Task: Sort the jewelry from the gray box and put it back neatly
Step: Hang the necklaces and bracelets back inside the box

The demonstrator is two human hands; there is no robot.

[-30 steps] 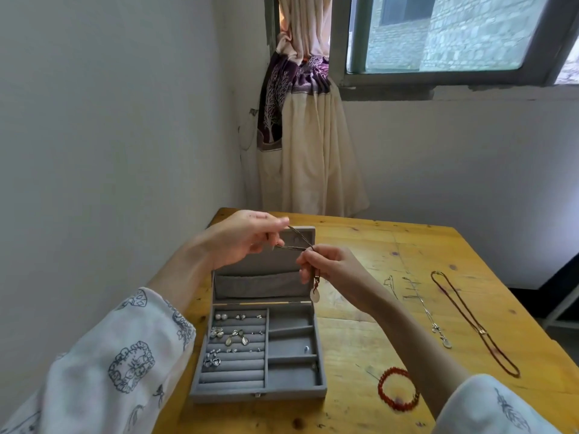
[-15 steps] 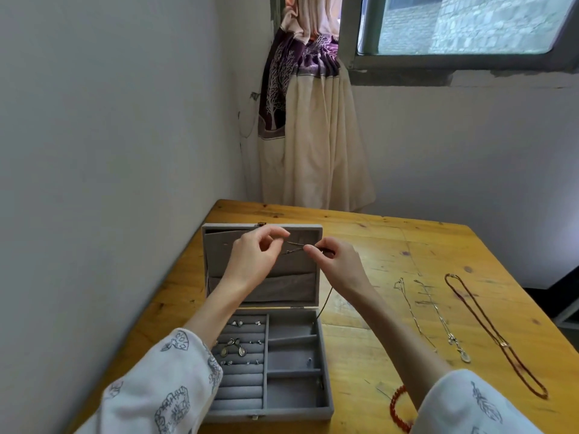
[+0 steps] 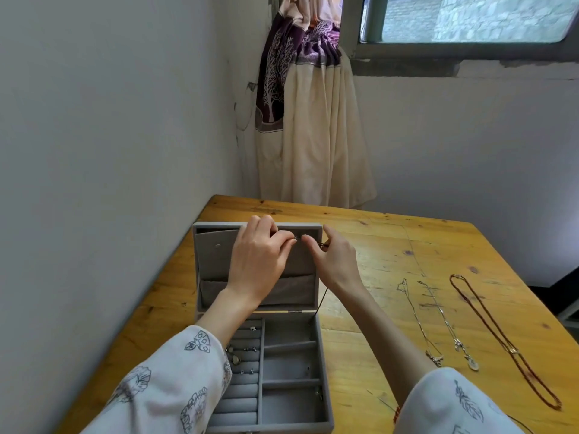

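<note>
The gray jewelry box (image 3: 326, 386) stands open on the wooden table (image 3: 391, 255), its lid (image 3: 213, 255) upright. Both hands are up at the top of the lid's inside. My left hand (image 3: 260, 261) pinches one end of a thin dark necklace (image 3: 322, 296) there, and my right hand (image 3: 335, 261) pinches the cord close by. The cord hangs from my right hand down to the box's right rim. Small earrings (image 3: 242, 350) lie on the ring rolls in the left half of the box.
Two thin silver chains (image 3: 419, 321) (image 3: 451, 330) and a long red-brown bead necklace (image 3: 501, 336) lie stretched out on the table's right side. A bit of a red bead bracelet (image 3: 397, 413) shows beside my right sleeve. A white wall runs close along the table's left edge.
Both hands have moved from above the box forward to the lid's top edge, carrying the necklace. Its pendant no longer shows. The view has tilted nearer to the box.
</note>
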